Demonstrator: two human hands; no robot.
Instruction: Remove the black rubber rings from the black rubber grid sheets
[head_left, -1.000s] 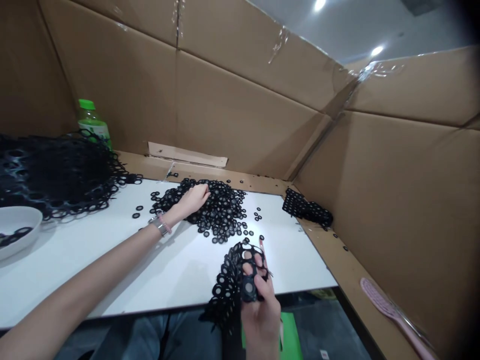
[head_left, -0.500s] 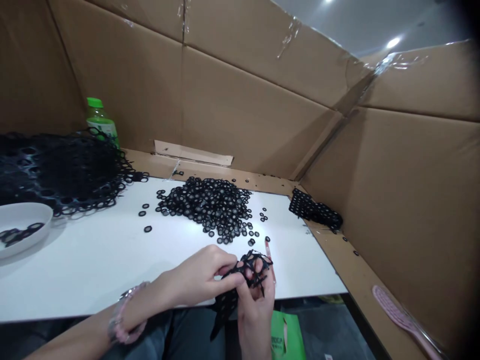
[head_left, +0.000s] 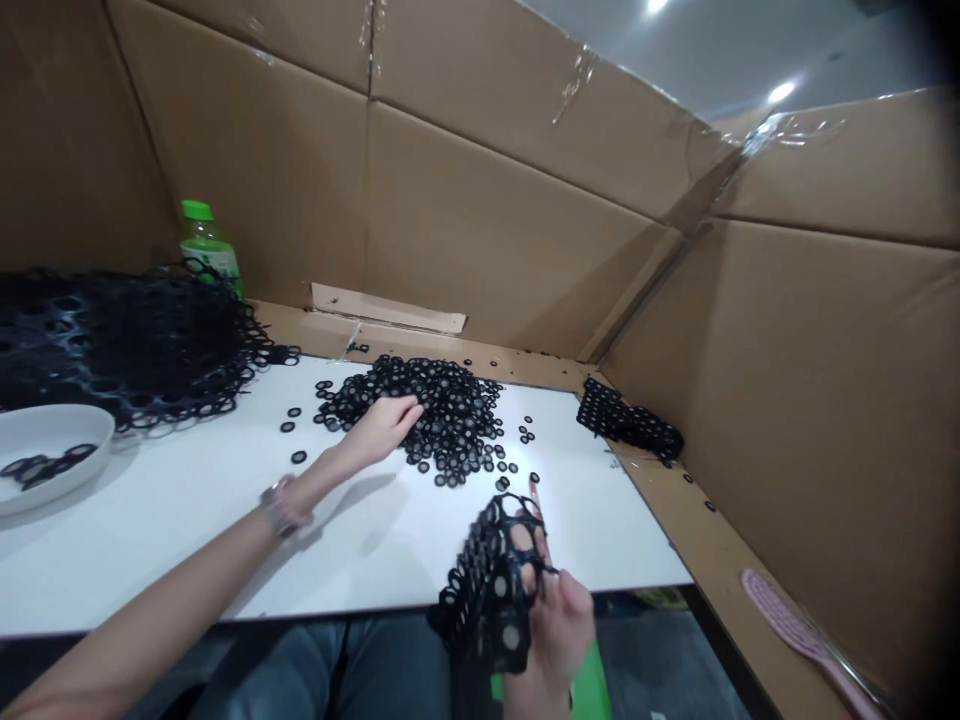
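My left hand (head_left: 384, 424), a bracelet on its wrist, hovers over the left part of a heap of small black rings (head_left: 450, 425). Its fingers are pinched together; whatever lies between them, if anything, is hidden. In my right hand (head_left: 559, 625), at the front edge of the white board, is a black perforated sheet (head_left: 487, 580). The sheet drapes over the fingers and hangs down to the left, with fingers showing through its larger holes. Some of its holes have pale centres. A thin red-and-white strip (head_left: 535, 492) lies behind this hand.
To the left are a pile of black netting (head_left: 142, 340), a white bowl (head_left: 90, 480) with black pieces inside, and a green-capped bottle (head_left: 202, 240). Another black perforated piece (head_left: 626, 418) lies at the right edge, with a pink hairbrush (head_left: 787, 615) nearer. Cardboard walls (head_left: 510, 210) enclose the board.
My left hand has left the sheet and moved forward and left to the ring heap. My right hand has shifted slightly right, still with the sheet, which is now more spread out.
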